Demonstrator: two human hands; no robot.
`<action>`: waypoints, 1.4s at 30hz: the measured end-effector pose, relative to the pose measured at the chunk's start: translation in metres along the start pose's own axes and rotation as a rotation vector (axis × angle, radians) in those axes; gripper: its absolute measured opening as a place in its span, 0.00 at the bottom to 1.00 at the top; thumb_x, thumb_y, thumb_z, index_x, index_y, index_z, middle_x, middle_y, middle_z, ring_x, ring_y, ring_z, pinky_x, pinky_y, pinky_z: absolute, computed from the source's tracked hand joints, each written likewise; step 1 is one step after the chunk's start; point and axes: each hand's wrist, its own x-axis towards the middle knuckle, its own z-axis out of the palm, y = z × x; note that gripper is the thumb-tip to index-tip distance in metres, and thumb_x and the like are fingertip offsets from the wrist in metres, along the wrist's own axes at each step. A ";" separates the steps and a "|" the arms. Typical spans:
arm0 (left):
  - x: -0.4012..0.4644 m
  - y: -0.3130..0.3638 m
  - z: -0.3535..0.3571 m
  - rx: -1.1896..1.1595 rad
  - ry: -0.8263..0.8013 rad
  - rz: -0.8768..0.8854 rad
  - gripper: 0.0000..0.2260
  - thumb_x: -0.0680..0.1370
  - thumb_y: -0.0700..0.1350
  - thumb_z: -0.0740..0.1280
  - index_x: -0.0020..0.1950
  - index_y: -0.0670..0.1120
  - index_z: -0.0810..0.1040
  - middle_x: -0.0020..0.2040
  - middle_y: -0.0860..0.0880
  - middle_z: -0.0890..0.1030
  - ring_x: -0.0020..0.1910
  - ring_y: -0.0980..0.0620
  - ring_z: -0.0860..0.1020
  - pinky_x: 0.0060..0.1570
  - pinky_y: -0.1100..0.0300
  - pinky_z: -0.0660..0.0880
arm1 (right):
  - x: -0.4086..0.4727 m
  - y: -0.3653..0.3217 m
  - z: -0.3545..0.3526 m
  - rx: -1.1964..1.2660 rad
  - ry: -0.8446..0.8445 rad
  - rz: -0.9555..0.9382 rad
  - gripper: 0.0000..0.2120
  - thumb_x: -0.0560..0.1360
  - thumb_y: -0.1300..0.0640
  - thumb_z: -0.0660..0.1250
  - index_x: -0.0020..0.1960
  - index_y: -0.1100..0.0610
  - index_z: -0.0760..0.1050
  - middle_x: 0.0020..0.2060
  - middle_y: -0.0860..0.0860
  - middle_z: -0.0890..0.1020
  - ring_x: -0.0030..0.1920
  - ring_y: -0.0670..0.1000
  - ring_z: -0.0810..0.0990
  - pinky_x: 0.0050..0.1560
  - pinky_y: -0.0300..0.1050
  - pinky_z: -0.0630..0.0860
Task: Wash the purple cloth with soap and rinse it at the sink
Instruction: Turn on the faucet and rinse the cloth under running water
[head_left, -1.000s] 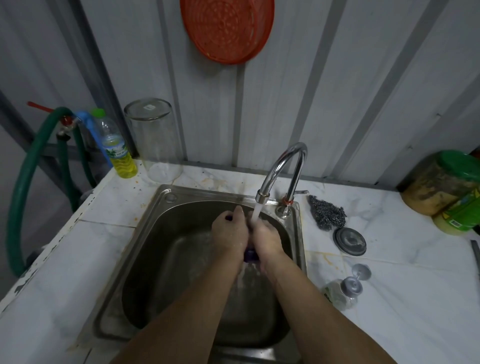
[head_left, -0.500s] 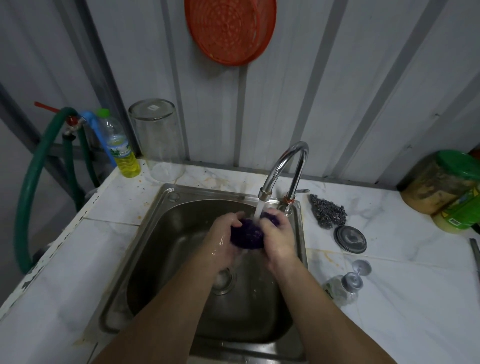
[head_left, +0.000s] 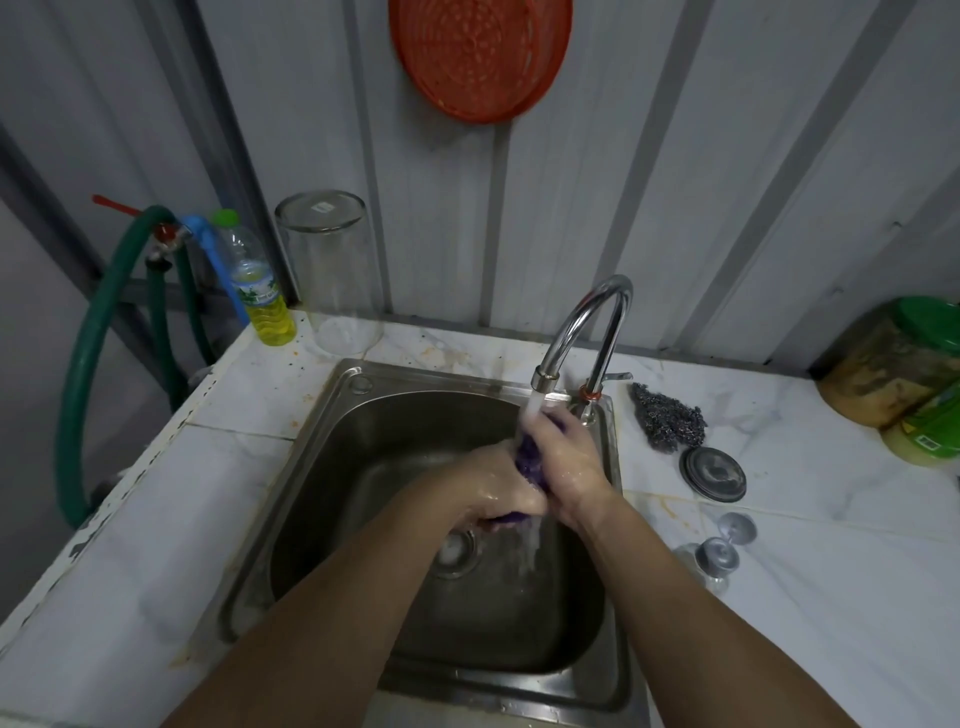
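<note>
From the head view, I see a change from half a second ago: then the purple cloth sat as an open ball between my palms, most of it showing; now my hands have closed together over it, so only a narrow strip shows between them, with a small purple edge peeking out below the left hand; the right hand has slid up towards the spout, its fingers reaching into the stream; a second ago the hands were pressed tight much as they are now, though higher in the basin.

My left hand is curled shut around the lower part of the cloth; my right hand is wrapped shut over the upper part, palm against it; both are wet. The cloth is squeezed between the two palms, directly under the faucet, above the drain of the sink; water runs from the spout onto the right fingers and the top of the cloth, and falls away below the hands into the basin.

On the counter to the right lie a steel scourer and a round metal lid, well apart from my hands.
</note>
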 end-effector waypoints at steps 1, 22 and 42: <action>0.002 0.002 0.004 0.131 0.075 0.036 0.10 0.66 0.47 0.73 0.46 0.47 0.81 0.38 0.48 0.82 0.39 0.48 0.83 0.39 0.60 0.76 | 0.000 -0.002 0.002 -0.025 0.012 0.000 0.04 0.77 0.60 0.71 0.50 0.60 0.80 0.40 0.59 0.80 0.39 0.58 0.80 0.40 0.52 0.78; 0.006 -0.027 0.000 -0.861 0.408 0.152 0.18 0.74 0.46 0.76 0.62 0.53 0.78 0.61 0.45 0.83 0.56 0.48 0.84 0.58 0.48 0.81 | 0.002 0.006 -0.019 0.366 0.137 0.124 0.16 0.79 0.72 0.64 0.65 0.63 0.74 0.55 0.66 0.84 0.51 0.65 0.85 0.46 0.57 0.86; 0.025 0.023 0.020 -1.014 0.531 -0.138 0.12 0.81 0.54 0.64 0.48 0.47 0.81 0.45 0.47 0.83 0.47 0.47 0.84 0.47 0.52 0.82 | -0.009 0.024 0.012 -0.121 0.155 -0.305 0.18 0.77 0.53 0.73 0.65 0.56 0.79 0.59 0.59 0.82 0.59 0.56 0.83 0.64 0.54 0.79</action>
